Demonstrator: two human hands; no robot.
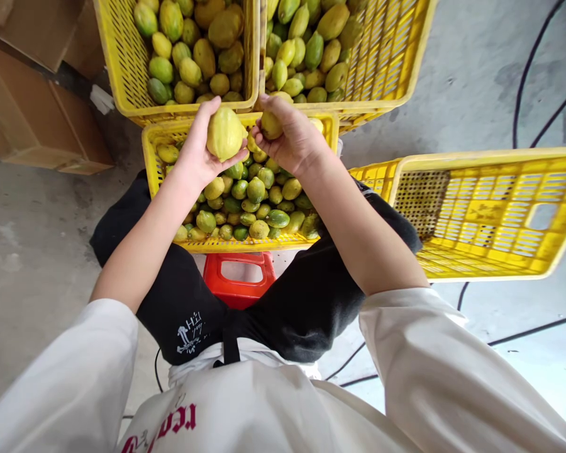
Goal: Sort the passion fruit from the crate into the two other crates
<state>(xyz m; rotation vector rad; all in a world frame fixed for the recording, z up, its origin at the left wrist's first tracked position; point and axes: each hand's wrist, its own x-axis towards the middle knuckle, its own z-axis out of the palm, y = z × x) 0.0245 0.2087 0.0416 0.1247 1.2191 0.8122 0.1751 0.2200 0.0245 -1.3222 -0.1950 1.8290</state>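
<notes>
A large yellow lemon (225, 133) rests in my left hand (195, 148), with the fingers curled around its side and underneath. My right hand (296, 137) grips a smaller, duller yellow lemon (270, 126) between thumb and fingers, partly hidden by them. Both hands hover over the near yellow crate (245, 246), between my knees. Inside that crate lie many green and yellow lemons (256, 190), some covered by my hands. The two held lemons are close together but apart.
Behind stand a left yellow crate (122, 63) and a right yellow crate (391, 56), both holding larger green-yellow fruit. Another yellow crate (490, 214) is at the right. Cardboard boxes (33, 107) sit at left, a red stool (226, 286) below, and black cables (523, 82) cross the floor.
</notes>
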